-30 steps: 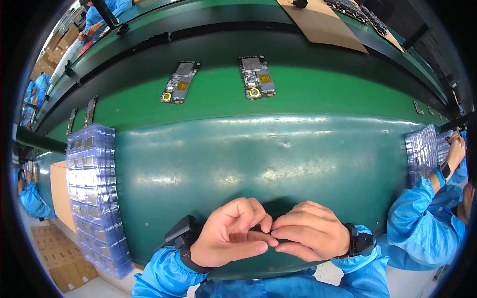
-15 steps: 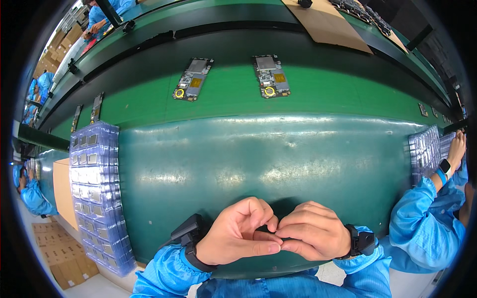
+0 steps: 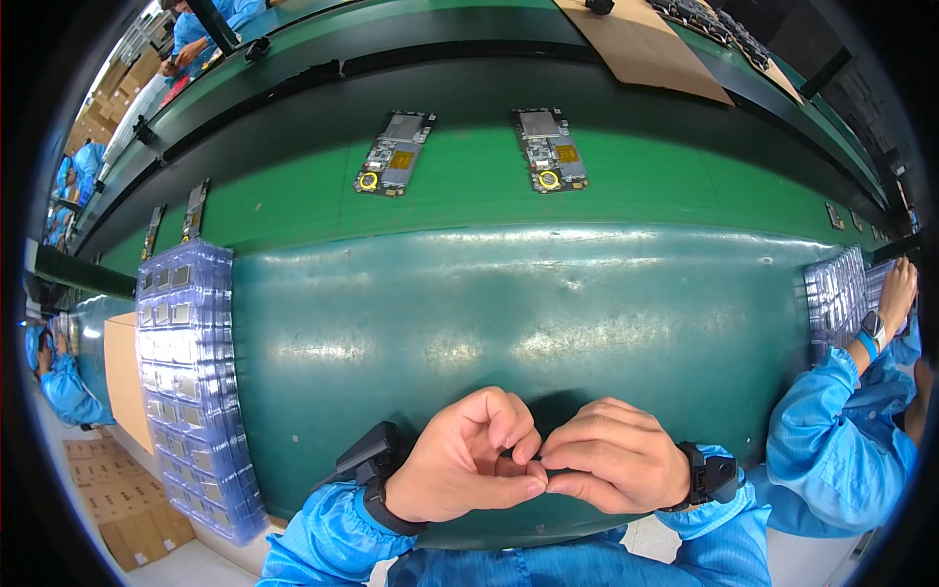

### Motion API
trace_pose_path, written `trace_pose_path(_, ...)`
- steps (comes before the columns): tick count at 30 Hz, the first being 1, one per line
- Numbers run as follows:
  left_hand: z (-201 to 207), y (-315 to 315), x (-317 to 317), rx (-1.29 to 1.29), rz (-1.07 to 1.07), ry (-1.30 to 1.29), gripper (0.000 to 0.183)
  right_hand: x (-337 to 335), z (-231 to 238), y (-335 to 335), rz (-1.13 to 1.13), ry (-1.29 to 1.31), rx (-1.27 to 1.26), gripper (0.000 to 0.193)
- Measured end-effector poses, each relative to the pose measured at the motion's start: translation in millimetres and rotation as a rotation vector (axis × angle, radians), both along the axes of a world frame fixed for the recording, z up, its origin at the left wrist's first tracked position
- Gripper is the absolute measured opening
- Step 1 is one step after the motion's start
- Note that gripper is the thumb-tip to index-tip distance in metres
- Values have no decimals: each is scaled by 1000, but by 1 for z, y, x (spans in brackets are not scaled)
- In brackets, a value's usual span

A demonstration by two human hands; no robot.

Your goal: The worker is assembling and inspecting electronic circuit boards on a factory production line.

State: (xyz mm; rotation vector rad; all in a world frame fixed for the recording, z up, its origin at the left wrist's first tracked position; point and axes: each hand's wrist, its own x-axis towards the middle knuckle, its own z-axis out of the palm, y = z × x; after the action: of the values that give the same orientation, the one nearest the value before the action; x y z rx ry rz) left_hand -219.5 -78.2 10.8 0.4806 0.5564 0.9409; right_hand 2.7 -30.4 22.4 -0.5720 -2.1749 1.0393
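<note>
Both hands meet above the front edge of the green work surface (image 3: 391, 303). My left hand (image 3: 465, 455) is closed, its fingers curled in and its thumb pointing right. My right hand (image 3: 621, 455) is closed too, with thumb and fingers pinched together, the fingertips almost at the left thumb tip. Whatever sits between the fingers, if anything, is hidden or too small to name. Past the surface, two circuit boards, a left one (image 3: 394, 153) and a right one (image 3: 550, 150), lie on a bright green strip (image 3: 293, 210), each with a yellow ring at its near end.
At my left stands a stack of clear plastic trays (image 3: 201, 391) holding small rectangular grey parts. More clear trays (image 3: 833, 303) stand at the right, where a co-worker's hand (image 3: 897, 293) reaches. A cardboard sheet (image 3: 650, 49) lies on the rear ledge; cartons (image 3: 127, 504) sit low at the left.
The circuit boards on the green strip have shifted a little to the right. My left thumb and fingertips have drawn slightly left; my right hand has hardly moved.
</note>
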Motion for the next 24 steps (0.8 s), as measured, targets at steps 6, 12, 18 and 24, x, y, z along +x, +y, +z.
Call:
trace_pose_path(6, -7, -3, 1, 34, 74, -30, 47, -2, -1, 1, 5, 10, -12, 25)
trace_pose_path(12, -7, -2, -3, 65, 73, -5, 44, 0, 0, 1, 40, 23, -122, 28)
trace_pose_path(18, 1, 1, -4, 82, 53, -64, 43, 2, -1, 2, 71, 125, -324, 26)
trace_pose_path(24, 4, 4, -4, 54, 16, -27, 50, 4, -1, 5, 105, 134, -415, 25)
